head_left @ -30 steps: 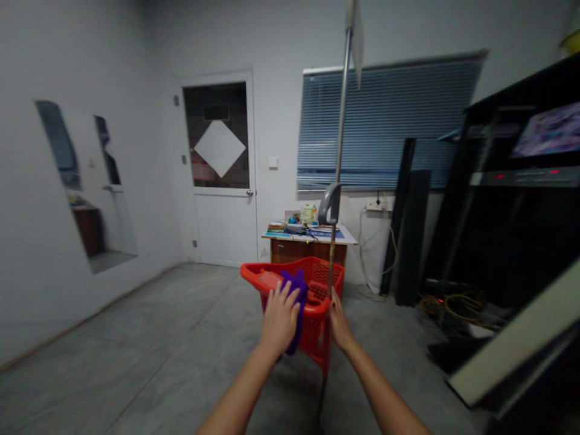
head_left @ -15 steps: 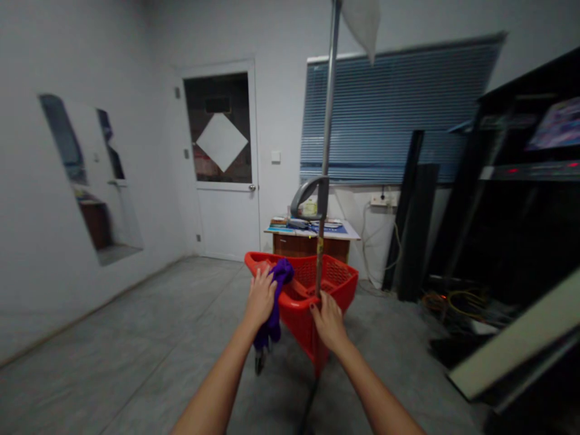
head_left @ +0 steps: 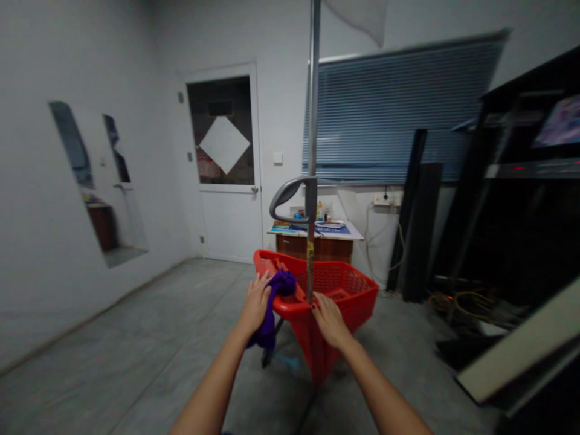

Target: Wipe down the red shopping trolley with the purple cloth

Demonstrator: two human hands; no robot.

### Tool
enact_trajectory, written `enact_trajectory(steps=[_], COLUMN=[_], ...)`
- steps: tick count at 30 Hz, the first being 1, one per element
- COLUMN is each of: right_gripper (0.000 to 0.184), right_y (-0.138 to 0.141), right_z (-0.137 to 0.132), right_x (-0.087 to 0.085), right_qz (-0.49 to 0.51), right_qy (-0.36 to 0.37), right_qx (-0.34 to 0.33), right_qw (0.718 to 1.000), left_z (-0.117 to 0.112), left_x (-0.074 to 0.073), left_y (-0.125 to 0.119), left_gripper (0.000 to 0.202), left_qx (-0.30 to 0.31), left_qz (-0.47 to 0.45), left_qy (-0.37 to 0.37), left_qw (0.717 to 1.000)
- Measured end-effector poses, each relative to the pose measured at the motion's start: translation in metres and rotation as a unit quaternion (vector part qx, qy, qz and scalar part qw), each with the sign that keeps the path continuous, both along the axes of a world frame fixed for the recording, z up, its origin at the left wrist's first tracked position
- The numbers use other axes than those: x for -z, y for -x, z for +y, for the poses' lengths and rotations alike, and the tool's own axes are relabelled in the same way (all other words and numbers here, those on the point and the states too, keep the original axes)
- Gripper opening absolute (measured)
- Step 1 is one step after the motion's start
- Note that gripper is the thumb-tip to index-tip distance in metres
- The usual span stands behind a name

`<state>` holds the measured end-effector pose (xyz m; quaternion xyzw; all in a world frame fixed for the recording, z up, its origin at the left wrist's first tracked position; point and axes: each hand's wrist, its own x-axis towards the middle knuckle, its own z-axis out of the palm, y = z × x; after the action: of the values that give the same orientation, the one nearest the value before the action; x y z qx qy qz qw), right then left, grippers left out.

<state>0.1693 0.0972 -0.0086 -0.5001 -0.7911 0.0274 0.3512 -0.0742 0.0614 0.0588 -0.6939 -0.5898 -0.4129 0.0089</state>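
A red plastic shopping cart with a perforated basket stands in front of me on the floor. From its near corner rises a metal pole, with a grey loop handle partway up and a whitish flag at the top, cut off by the frame. My left hand is closed over a purple cloth draped on the cart's left rim. At the pole's foot, my right hand grips the near rim; its fingertips are partly hidden.
Beyond the cart, a small desk holds papers and bottles below a window blind. A white door and a mirror are leftward. Dark racks, cables and a leaning panel stand right.
The cart has turned, its far end swinging right and its pole shifting left in view. The grey handle now points farther left. Both hands keep their places on it.
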Motion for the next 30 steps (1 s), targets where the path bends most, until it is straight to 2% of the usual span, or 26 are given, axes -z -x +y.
enact_trajectory(steps=[4, 7, 9, 12, 15, 18, 23, 26, 30], right_gripper=[0.051, 0.051, 0.051, 0.052, 0.056, 0.058, 0.056, 0.053, 0.052], right_y=[0.008, 0.012, 0.016, 0.021, 0.016, -0.001, -0.016, -0.014, -0.020], right_z=[-0.001, -0.003, -0.006, -0.007, 0.001, 0.013, 0.019, 0.012, 0.006], right_x=[0.000, 0.000, -0.001, -0.001, 0.003, 0.017, 0.038, 0.037, 0.033], right_qz=[0.000, -0.006, -0.010, -0.013, -0.010, -0.013, -0.066, -0.076, -0.068], right_qy=[-0.020, -0.028, -0.034, -0.035, -0.031, -0.043, -0.049, -0.049, -0.022], right_qx=[0.029, 0.048, 0.052, 0.049, 0.054, 0.083, 0.093, 0.091, 0.050], right_qw=[0.999, 0.998, 0.998, 0.998, 0.998, 0.996, 0.992, 0.992, 0.996], left_z=[-0.018, -0.033, -0.031, -0.013, 0.000, -0.008, -0.038, -0.043, -0.037], left_x=[0.012, 0.015, 0.012, 0.009, 0.014, 0.028, 0.066, 0.091, 0.116], left_y=[-0.031, -0.049, -0.045, -0.021, 0.000, -0.002, -0.042, -0.061, -0.066], left_gripper=[0.042, 0.041, 0.039, 0.041, 0.043, 0.046, 0.056, 0.055, 0.051], left_qx=[-0.023, -0.010, -0.003, -0.027, -0.046, -0.060, -0.123, -0.135, -0.119], left_qz=[-0.001, 0.036, 0.042, -0.001, -0.050, -0.058, 0.029, 0.104, 0.170], left_qy=[-0.032, -0.063, -0.063, -0.032, -0.021, -0.054, -0.125, -0.116, -0.087], left_qw=[0.999, 0.997, 0.997, 0.999, 0.997, 0.995, 0.984, 0.979, 0.974])
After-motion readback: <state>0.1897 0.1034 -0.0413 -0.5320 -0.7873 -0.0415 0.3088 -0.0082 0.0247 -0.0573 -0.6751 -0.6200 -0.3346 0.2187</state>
